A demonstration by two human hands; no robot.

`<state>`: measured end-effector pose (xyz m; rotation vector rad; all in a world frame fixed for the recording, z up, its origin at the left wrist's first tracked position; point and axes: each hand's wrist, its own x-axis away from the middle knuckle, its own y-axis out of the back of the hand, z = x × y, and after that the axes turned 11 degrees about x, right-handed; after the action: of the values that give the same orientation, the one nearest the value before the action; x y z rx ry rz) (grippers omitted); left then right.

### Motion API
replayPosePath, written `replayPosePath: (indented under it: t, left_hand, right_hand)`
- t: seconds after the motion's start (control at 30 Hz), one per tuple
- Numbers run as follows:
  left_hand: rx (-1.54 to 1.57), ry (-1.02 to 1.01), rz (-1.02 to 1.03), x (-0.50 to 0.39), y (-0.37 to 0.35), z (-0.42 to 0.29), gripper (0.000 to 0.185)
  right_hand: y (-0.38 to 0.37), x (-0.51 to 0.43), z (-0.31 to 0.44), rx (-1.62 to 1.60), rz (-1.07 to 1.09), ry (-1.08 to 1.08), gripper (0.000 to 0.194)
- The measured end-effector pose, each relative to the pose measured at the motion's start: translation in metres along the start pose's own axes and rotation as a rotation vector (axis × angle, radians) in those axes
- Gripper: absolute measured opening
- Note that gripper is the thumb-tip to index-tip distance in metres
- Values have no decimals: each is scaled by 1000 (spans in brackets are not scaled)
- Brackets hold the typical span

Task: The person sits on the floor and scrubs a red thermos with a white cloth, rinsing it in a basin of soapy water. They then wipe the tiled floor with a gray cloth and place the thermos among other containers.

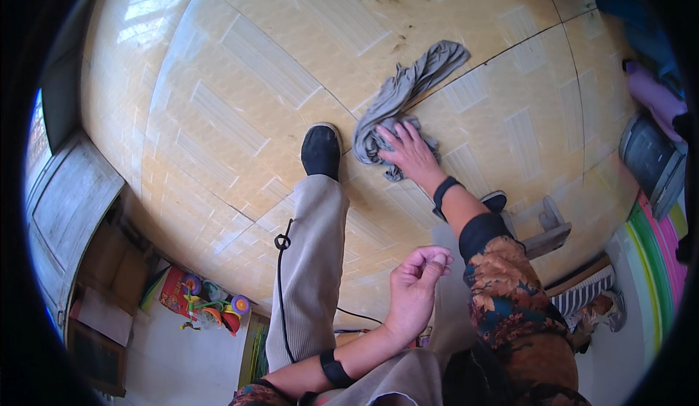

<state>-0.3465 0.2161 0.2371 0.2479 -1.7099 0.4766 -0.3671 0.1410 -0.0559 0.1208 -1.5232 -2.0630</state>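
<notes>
A crumpled grey cloth [401, 97] lies on the glossy tan tiled floor [229, 149], its long end trailing away up and to the right. My right hand [404, 146] presses down on the bunched near end, with the fingers spread and dug into the folds. Back near my knee, my left hand [420, 288] hangs curled above the floor, thumb against the bent fingers, and nothing shows in it. Black bands circle both wrists.
My dark shoe [321, 149] stands left of the cloth. A small wooden stool [546, 236] is at my right. Colourful toys [213, 307] lie lower left, beside a worn cabinet [71, 209]. A dark bucket-like container [650, 160] stands far right. Dark specks [401, 37] dot the floor ahead.
</notes>
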Motion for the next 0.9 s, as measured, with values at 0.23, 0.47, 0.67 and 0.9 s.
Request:
replayPosePath:
  t: [0.23, 0.47, 0.67, 0.9]
  left_hand:
    - [33, -32, -2, -2, 5, -1, 14]
    - [104, -36, -13, 0, -1, -12, 14]
    - [150, -54, -12, 5, -8, -21, 14]
    - [191, -80, -29, 9, -13, -30, 14]
  right_hand:
    - [41, -115, -103, 168, -229, -293, 31]
    - [77, -68, -166, 83, -69, -760, 43]
    - [28, -15, -63, -65, 53, -490, 39]
    - [67, -135, -80, 77, -30, -288, 21]
